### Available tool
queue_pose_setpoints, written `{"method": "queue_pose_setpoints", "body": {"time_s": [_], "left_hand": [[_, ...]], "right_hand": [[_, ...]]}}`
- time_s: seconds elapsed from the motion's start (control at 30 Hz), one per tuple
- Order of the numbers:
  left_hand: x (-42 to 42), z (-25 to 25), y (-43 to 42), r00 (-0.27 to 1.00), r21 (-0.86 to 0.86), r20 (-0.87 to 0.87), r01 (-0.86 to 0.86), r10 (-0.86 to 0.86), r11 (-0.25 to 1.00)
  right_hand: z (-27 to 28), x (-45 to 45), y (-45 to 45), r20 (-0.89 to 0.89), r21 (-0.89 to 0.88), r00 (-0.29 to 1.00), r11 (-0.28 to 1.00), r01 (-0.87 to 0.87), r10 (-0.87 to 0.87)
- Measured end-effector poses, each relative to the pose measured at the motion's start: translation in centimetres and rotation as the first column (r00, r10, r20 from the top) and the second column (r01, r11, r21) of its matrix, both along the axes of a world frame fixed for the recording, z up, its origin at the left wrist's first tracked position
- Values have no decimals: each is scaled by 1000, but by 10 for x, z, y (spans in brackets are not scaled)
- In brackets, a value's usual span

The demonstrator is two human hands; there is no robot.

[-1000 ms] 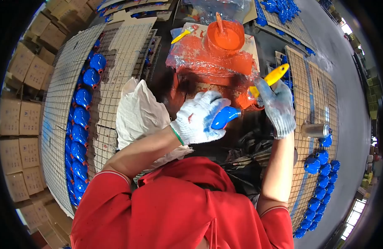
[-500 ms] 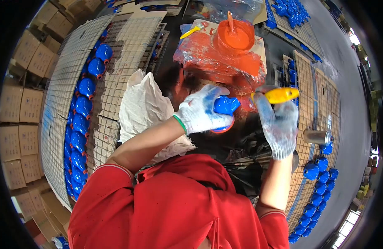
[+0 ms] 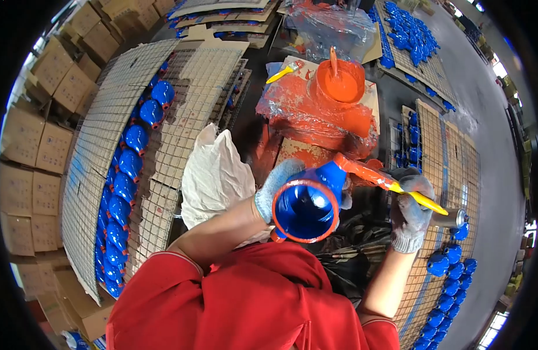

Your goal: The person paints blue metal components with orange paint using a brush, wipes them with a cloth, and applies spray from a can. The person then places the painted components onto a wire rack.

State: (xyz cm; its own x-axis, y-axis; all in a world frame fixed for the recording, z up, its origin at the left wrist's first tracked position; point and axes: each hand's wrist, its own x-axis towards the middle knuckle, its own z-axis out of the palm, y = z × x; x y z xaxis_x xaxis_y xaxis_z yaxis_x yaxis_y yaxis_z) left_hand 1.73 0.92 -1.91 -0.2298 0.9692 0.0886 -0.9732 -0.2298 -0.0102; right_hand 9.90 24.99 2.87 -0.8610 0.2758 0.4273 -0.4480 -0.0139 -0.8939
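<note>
My left hand (image 3: 280,179), in a paint-marked glove, is closed round a blue hollow part (image 3: 307,211). The part's wide round opening, with an orange-red rim, faces the camera. My right hand (image 3: 412,204), gloved too, grips a yellow-handled paintbrush (image 3: 423,200). Its red-coated bristle end reaches left and touches the narrow upper end of the part. Behind the hands, a bucket of orange-red paint (image 3: 341,81) with a brush in it sits on a paint-covered stand (image 3: 315,116). A second yellow-handled brush (image 3: 284,72) lies left of the bucket.
Wire racks with blue parts stand on the left (image 3: 181,111) and right (image 3: 450,169). A white cloth (image 3: 216,178) hangs beside my left forearm. A metal can (image 3: 450,218) is on the right rack. Cardboard boxes (image 3: 47,192) are stacked at far left.
The blue part has been turned so its wide opening faces the camera, nearer my body. The brush has swung leftward onto its narrow end. The view has shifted, showing more of the background.
</note>
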Motion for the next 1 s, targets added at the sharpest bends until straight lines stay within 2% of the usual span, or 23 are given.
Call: {"method": "queue_pose_setpoints", "body": {"time_s": [0.07, 0.1, 0.13, 0.17, 0.2, 0.23, 0.27, 0.3, 0.4, 0.43, 0.47, 0.53, 0.57, 0.6, 0.67, 0.7, 0.77, 0.87, 0.9, 0.93, 1.0], "left_hand": [[-5, 7, -1, 983, -20, -180, 29, -32, 999], [-9, 12, -3, 982, -28, -180, 51, -55, 998], [-13, 16, -8, 913, -89, -408, -52, 11, 995], [-16, 18, -11, 784, -113, -618, -163, 59, 980], [-16, 19, -11, 786, -109, -616, -141, 44, 984], [-16, 20, -12, 783, -160, -621, -184, 46, 970], [-15, 20, -12, 778, -211, -626, -234, 52, 949], [-13, 18, -12, 809, -246, -584, -259, 70, 934], [-13, 12, -10, 781, -311, -621, -327, 71, 892], [-13, -15, -9, 916, -375, -391, -247, 89, 893], [-14, -21, -8, 915, -375, -392, -250, 92, 893], [-14, -27, -6, 953, -459, -272, -249, 131, 853], [-13, -23, -3, 956, -465, -251, -255, 149, 848], [-12, -16, -1, 957, -465, -252, -248, 142, 850], [-10, -3, 2, 937, -577, -321, -310, 139, 756], [-11, -5, 2, 936, -577, -322, -312, 141, 755], [-14, -11, -1, 981, -430, -26, -184, 191, 884], [-9, -2, 0, 989, -324, 53, -114, 138, 939], [-12, 6, -3, 995, -230, -92, -65, 44, 971], [-9, 12, -2, 994, -226, -94, -75, 55, 971], [-2, 21, 1, 994, -115, 43, -95, 101, 989]], "right_hand": [[4, 2, 1, 14, -70, 994, 992, -103, 104], [6, 1, 0, 13, -31, 996, 996, -89, 89], [7, -2, 3, 10, 7, 995, 995, -100, 100], [11, 2, 4, 37, 54, 997, 996, -74, 72], [18, 5, 4, 65, 105, 997, 993, -55, 49], [25, 2, 0, -14, 221, 998, 974, -57, 62], [28, 4, -1, -12, 257, 998, 964, -62, 68], [31, 6, -3, -3, 218, 1000, 976, -28, 30], [30, 8, -1, 6, 116, 1000, 993, 12, -13], [29, 7, 1, 9, 52, 1000, 998, 27, -27], [30, 6, 0, 9, 52, 1000, 998, 23, -23], [37, 3, -4, 88, 175, 988, 978, 111, -128], [45, -1, -16, 115, 173, 986, 980, 98, -119], [47, -5, -20, 58, 315, 992, 945, 92, -116], [55, -13, -34, 42, 443, 995, 895, 59, -87], [54, -14, -38, 31, 439, 995, 896, 70, -93], [59, -13, -39, 32, 494, 994, 866, 76, -105], [57, -9, -36, 43, 571, 986, 814, 108, -161], [49, -9, -31, 69, 512, 981, 850, 122, -182], [40, -9, -27, 95, 452, 975, 882, 137, -200], [21, -10, -19, 65, 424, 980, 894, 145, -189]]}}
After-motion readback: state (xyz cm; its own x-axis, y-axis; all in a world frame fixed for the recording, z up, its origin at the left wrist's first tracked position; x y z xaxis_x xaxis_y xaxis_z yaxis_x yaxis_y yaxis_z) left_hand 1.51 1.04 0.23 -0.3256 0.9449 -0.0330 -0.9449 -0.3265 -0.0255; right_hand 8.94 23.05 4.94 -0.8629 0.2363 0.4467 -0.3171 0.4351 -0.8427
